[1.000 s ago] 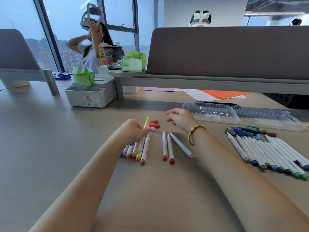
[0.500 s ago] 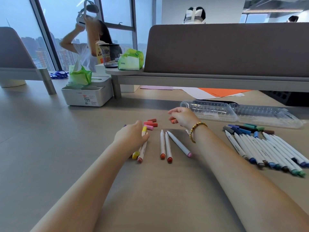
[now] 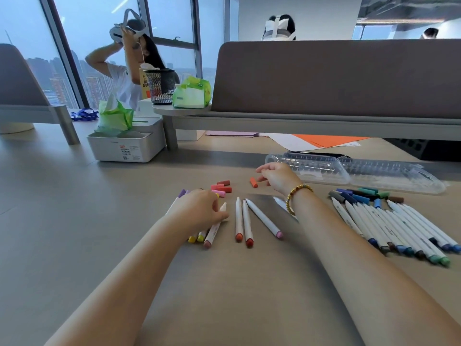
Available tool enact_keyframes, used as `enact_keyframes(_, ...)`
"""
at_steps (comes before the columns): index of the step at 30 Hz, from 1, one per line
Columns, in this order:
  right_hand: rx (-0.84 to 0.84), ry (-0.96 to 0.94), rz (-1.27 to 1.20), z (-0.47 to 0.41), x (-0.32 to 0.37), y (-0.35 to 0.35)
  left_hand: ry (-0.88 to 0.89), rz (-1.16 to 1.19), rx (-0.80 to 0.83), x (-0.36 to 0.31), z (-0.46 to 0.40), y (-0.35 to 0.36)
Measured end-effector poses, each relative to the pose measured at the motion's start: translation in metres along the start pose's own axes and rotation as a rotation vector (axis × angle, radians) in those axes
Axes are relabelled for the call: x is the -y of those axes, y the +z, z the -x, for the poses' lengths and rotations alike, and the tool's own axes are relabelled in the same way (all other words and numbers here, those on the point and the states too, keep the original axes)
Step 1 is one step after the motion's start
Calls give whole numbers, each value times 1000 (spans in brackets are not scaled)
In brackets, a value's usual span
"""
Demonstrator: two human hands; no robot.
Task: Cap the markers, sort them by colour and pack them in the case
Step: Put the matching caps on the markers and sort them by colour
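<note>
My left hand (image 3: 199, 211) lies palm down over a bunch of white markers (image 3: 208, 237) with yellow and pink ends, fingers curled over a yellow-capped marker (image 3: 217, 195). My right hand (image 3: 278, 177) hovers further back, its fingertips at an orange cap (image 3: 254, 182) lying on the table. Loose red and pink caps (image 3: 221, 188) sit between the hands. Three uncapped markers (image 3: 247, 222) with orange, red and pink ends lie in the middle. A row of blue and green markers (image 3: 399, 228) lies at the right, with dark caps (image 3: 361, 196) behind it. The clear case (image 3: 349, 171) lies open beyond.
A white tissue box (image 3: 124, 148) stands at the back left. A brown divider panel (image 3: 336, 78) on a grey rail crosses the back, with orange paper (image 3: 324, 141) under it. A person sits behind the mesh cup (image 3: 161, 86). Purple markers (image 3: 182, 193) peek out beside my left hand.
My left hand has lowered the yellow-capped marker onto the bunch. The orange cap now lies in the open beside my right fingertips.
</note>
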State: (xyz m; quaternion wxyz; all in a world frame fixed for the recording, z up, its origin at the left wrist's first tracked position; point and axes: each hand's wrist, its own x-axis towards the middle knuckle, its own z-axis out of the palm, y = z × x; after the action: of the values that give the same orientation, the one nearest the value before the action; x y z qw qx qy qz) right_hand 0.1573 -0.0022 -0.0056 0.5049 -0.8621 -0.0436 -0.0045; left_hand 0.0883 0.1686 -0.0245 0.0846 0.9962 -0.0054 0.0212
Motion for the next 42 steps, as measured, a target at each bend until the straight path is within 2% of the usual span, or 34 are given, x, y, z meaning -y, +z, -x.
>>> enact_keyframes(9,29,-35,127,10,-2,-10,-32,-66,-88,-21,-1,12)
enact_keyframes(14,197,-65,320,21,-9,-15,6,68,-165,-34,-1,6)
enact_keyframes(18,160,-71,316,21,-12,-22,76,52,-71,-46,2,1)
enact_keyframes(24,111,-47,304,17,-17,-23,-15,-10,73,-63,4,3)
enact_keyframes(30,90,-16,291,14,-22,-24,5,-11,128,-74,0,-4)
enact_keyframes(36,66,-23,244,10,-24,-21,-136,327,99,-40,-11,-18)
enact_keyframes(42,33,-102,248,3,-13,7,-298,954,75,14,-6,-21)
